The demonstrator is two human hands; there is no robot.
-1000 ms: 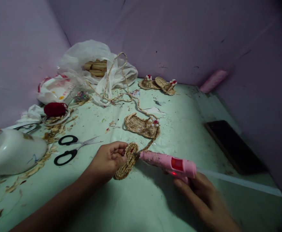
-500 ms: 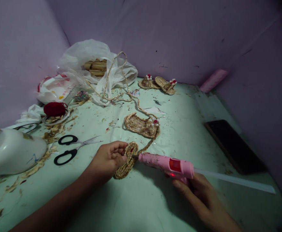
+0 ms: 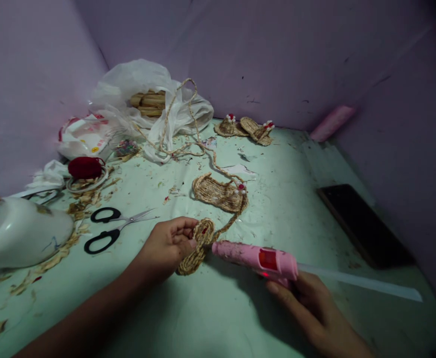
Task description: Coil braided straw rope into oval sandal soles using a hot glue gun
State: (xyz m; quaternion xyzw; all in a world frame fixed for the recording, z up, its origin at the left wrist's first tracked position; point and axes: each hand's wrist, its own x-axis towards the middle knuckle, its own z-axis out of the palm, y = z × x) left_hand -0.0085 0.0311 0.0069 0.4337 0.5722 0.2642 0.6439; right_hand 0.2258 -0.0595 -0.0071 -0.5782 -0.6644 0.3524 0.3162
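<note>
While the left hand (image 3: 167, 246) pinches the far end of a small woven sandal (image 3: 197, 247), fingers curled and thumb pressed on its edge, the right hand (image 3: 311, 311) is wrapped shut around the grip of a pink glue gun (image 3: 257, 257). The gun lies nearly level and points left, with its nozzle tip at the sandal's right edge close to a red bead; actual contact cannot be confirmed. A clear glue stick (image 3: 360, 284) juts right from the back of the gun. The sandal sits tilted on the green table (image 3: 210, 318), near centre. A braided cord (image 3: 176, 124) runs from it to a second sandal (image 3: 218, 193) just beyond, then on to the plastic bag (image 3: 143, 99) at far left. Scissors (image 3: 115, 228) lie shut, left of the left hand. A white pot (image 3: 20, 238) is at the near left edge, with a red spool (image 3: 84, 167) behind it. A sandal pair (image 3: 246, 129) rests at the far wall. A dark phone (image 3: 363, 226) lies flat at right, well apart from the gun. Straw scraps are scattered over the left half of the table.
</note>
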